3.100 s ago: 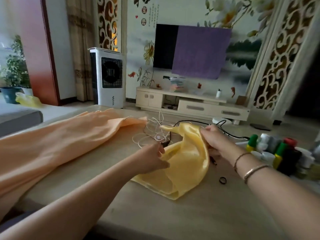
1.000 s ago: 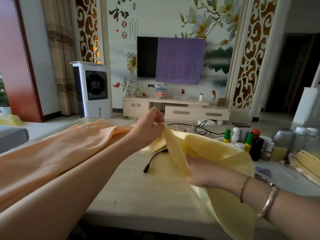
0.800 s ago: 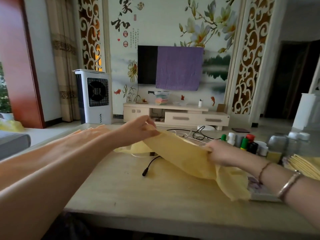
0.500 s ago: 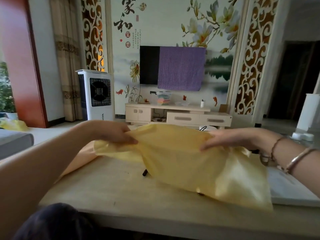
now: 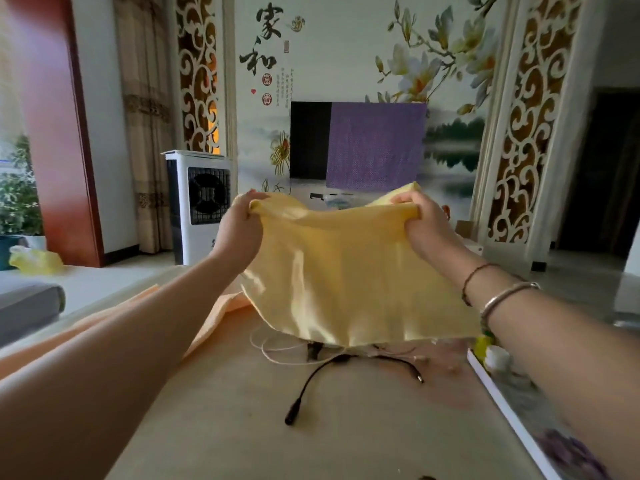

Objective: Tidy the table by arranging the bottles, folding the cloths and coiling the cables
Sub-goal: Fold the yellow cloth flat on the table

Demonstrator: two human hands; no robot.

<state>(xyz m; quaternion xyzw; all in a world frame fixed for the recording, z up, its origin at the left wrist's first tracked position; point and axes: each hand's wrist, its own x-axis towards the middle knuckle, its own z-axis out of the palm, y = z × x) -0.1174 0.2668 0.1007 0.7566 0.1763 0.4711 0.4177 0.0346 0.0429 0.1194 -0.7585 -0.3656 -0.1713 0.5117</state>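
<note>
Left hand (image 5: 239,230) and right hand (image 5: 424,226) each grasp top corner of yellow cloth (image 5: 346,271), lifted above table (image 5: 242,410); black cable (image 5: 311,379) lies beneath.

a cloth (image 5: 349,271) hung above the table (image 5: 242,427), held at its top corners by the left hand (image 5: 239,230) and the right hand (image 5: 427,226). beneath it, on the table, lay a cable (image 5: 332,372) and a thin cord (image 5: 277,348). another cloth (image 5: 214,317) lay to the left, and a tray (image 5: 512,414) sat at the right edge.
</note>
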